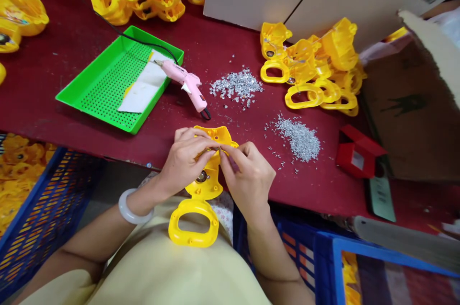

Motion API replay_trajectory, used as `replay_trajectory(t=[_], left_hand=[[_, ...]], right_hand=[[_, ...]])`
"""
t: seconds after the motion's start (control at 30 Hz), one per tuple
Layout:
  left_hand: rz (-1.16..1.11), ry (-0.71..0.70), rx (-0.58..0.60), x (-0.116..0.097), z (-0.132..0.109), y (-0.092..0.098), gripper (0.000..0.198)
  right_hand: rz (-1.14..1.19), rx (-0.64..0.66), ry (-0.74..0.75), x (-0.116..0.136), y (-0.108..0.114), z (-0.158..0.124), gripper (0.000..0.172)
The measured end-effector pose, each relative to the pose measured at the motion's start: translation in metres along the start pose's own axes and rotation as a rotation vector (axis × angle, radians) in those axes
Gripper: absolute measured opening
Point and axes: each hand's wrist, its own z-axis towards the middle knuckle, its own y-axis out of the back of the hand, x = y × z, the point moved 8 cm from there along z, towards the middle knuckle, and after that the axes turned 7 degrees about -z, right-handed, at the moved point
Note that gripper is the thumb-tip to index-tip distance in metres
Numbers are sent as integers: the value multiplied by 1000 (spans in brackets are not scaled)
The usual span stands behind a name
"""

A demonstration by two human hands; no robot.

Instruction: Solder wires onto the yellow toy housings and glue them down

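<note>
A yellow plastic shell (204,189) with a ring-shaped handle (194,242) leans between the table edge and the lap, a round dark metal-looking part (201,176) set inside it. Over its upper half, my left hand (189,156) is closed around a small bundle of thin copper-coloured wire (206,152). My right hand (247,171) pinches at the end of this wire, fingertips almost touching those of the left. What exactly sits between the right fingertips is too small to make out.
A pink glue gun (187,82) rests on the rim of a green tray (97,116). Loose silvery washers (237,85) and screws (300,138) lie in piles. More yellow shells (309,63), a red box (359,152) and cartons stand behind; blue crates (64,199) flank the lap.
</note>
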Motion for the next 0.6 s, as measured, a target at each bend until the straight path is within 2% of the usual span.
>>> replay_trajectory(t=[0.13, 0.23, 0.33, 0.5, 0.6], left_hand=[[57, -16, 25, -4, 0, -5, 18], [68, -39, 14, -7, 0, -5, 11], [85, -72, 14, -10, 2, -4, 8], [230, -100, 165, -13, 7, -12, 11], [268, -138, 206, -17, 10, -13, 13]], right_hand=[[310, -2, -118, -12, -5, -3, 14], [453, 17, -211, -19, -11, -4, 12], [489, 34, -246, -23, -15, -3, 12], [501, 52, -294, -30, -21, -5, 14], [509, 45, -288, -32, -23, -6, 15]])
